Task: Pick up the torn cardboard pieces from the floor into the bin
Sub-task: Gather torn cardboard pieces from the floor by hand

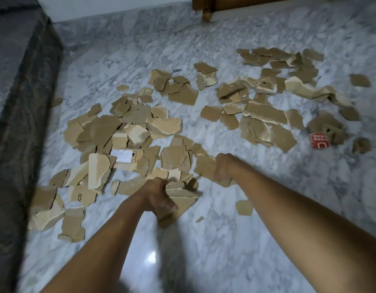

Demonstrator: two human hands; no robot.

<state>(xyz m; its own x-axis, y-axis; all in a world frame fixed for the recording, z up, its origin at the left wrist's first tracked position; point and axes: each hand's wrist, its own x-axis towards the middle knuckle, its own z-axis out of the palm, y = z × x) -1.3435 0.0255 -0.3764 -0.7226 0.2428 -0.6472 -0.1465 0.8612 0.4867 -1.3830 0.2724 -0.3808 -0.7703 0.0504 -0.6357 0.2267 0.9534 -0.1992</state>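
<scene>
Several torn brown cardboard pieces [128, 132] lie scattered over the grey-white marble floor [225, 240], in one heap at centre left and another heap of pieces [265, 117] at the right. My left hand [155, 195] grips a stack of cardboard pieces [180, 199] just above the floor. My right hand [224, 166] grips a single flat cardboard piece [205, 168] at the near edge of the left heap. No bin is in view.
A dark grey upholstered edge [20, 106] runs along the left side. A wooden furniture leg [206, 11] stands at the top. A small red printed scrap [320, 140] lies at the right. One piece in the left heap carries a white label [121, 156].
</scene>
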